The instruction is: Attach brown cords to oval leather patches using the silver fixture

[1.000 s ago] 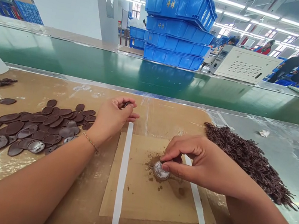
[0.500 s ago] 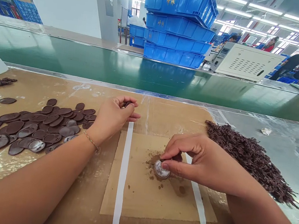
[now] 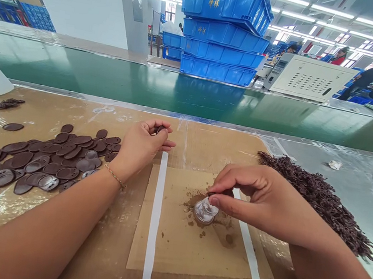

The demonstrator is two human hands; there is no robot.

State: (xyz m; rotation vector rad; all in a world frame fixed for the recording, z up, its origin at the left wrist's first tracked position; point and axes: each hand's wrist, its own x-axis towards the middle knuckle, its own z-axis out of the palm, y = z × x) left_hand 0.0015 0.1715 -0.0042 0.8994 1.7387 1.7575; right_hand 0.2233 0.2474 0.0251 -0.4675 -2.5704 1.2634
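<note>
My left hand (image 3: 149,140) is closed in a pinch above the back of the board, with a dark brown piece (image 3: 160,129) between its fingertips; most of it is hidden. Over a small round dish of white paste (image 3: 205,210), the thumb and forefinger of my right hand (image 3: 244,191) pinch a small dark piece (image 3: 212,194). Its shape is mostly covered by the fingers, and it is at the paste's upper edge. The dish sits on a cardboard sheet (image 3: 183,252) marked with brown stains. Left of my left forearm lie many flat brown oval pieces (image 3: 64,148).
A heap of dark brown twisted strands (image 3: 308,196) lies to the right, a small bunch (image 3: 5,104) at far left. White tape strips (image 3: 154,228) cross the cardboard. Beyond runs a green belt (image 3: 128,81), with stacked blue crates (image 3: 223,39) and a beige metal box (image 3: 311,79) behind it.
My right hand has shifted slightly right and up over the dish, so more of the white paste shows and looks raised. My left hand has kept its pinch in place.
</note>
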